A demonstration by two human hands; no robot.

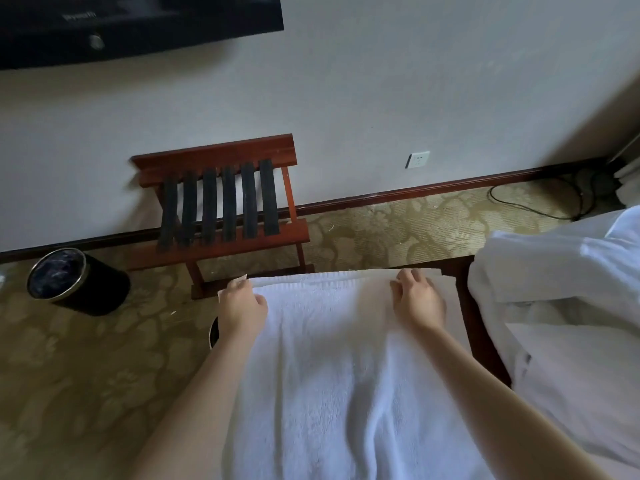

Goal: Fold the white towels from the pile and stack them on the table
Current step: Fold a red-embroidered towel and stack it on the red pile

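Towel (329, 375) corner pinched by left hand (242, 306); right hand (420, 301) grip unclear; luggage rack (221, 202) beyond.

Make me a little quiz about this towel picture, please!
1. True or false: the black bin stands on the luggage rack.
2. Where does the towel pile lie? A: right of the spread white towel. B: in the bin. C: on the rack.
3. Fill in: the ___ hand grips the spread towel's far corner.
Key: 1 false, it stands on the carpet beside the rack. 2 A. 3 left hand.
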